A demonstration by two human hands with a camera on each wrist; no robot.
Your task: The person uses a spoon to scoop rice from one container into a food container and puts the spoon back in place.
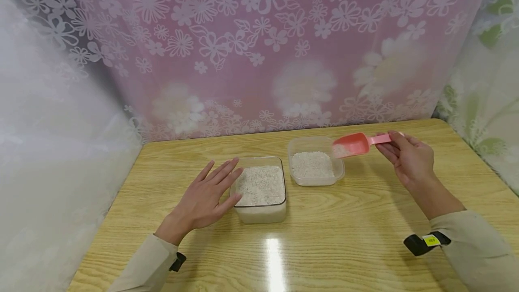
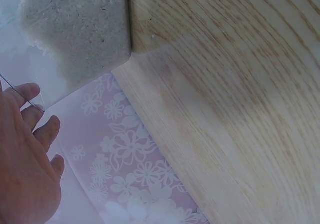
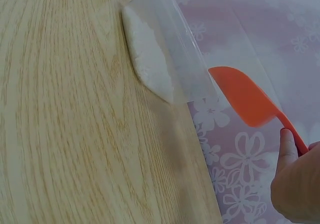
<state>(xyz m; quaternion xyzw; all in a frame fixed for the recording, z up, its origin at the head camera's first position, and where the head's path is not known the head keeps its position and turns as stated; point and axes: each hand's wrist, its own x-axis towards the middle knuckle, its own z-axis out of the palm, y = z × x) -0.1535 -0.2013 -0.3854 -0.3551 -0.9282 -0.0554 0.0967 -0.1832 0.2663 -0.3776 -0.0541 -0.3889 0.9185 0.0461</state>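
Observation:
My right hand (image 1: 413, 159) grips the handle of a pink-red scoop (image 1: 357, 144) with some rice in its front end. The scoop's lip is over the right rim of a clear plastic container (image 1: 316, 183) that holds a layer of rice. In the right wrist view the scoop (image 3: 247, 96) looks orange and is seen from its side. My left hand (image 1: 207, 195) rests its spread fingers on the left rim of a fuller square container (image 1: 261, 214) of rice. The left wrist view shows the left hand's (image 2: 27, 154) fingertips at that container's edge.
Both containers stand side by side on a wood-grain table (image 1: 344, 238). Behind the table hangs a pink flowered curtain (image 1: 243, 80), with pale sheeting at the left and right sides. A black strap (image 1: 419, 244) is on the right wrist.

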